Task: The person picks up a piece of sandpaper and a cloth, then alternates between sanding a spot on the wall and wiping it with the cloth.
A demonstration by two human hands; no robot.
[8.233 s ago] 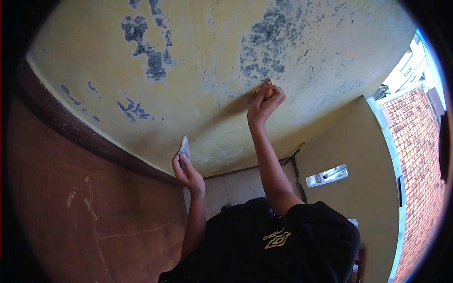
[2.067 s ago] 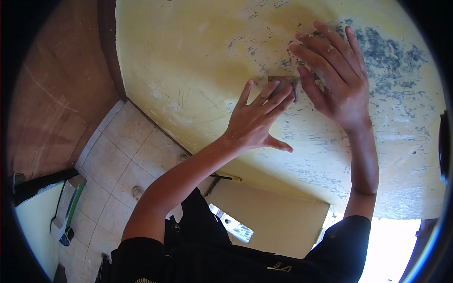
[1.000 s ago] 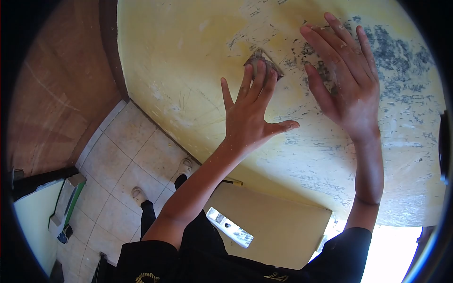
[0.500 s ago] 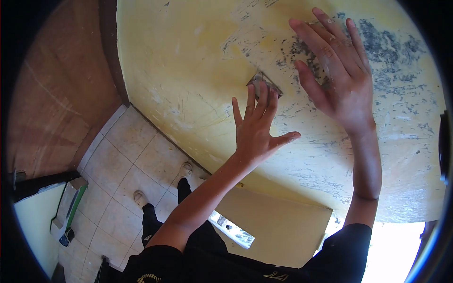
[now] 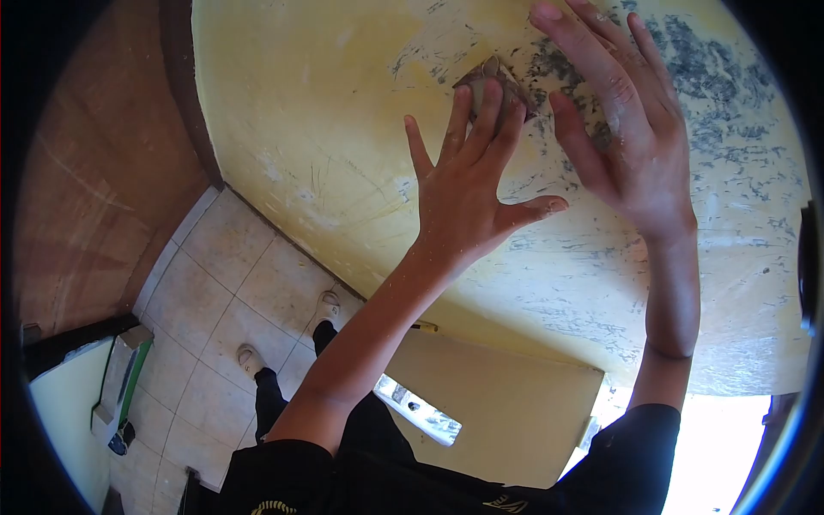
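My left hand (image 5: pixel 468 176) presses a small brownish pad (image 5: pixel 496 86) against the yellow wall (image 5: pixel 343 103) with its fingertips. Its fingers are spread and the thumb points out to the right. What the pad is made of cannot be made out. To the right, my right hand (image 5: pixel 631 129) is held up at the wall with its fingers apart and nothing in it. Around both hands the wall paint is scraped, with dark grey patches (image 5: pixel 712 77) at the upper right.
A brown wooden panel (image 5: pixel 94 172) stands at the left. Below are the tiled floor (image 5: pixel 202 283) and my two shoes. A green-edged box (image 5: pixel 129 378) lies at the lower left. Beside my body is a beige panel (image 5: pixel 498 378), with a bright opening at the lower right.
My left hand and the pad have moved up and slightly right along the wall, nearer to my right hand. My right hand has shifted slightly, and the view has tilted a little.
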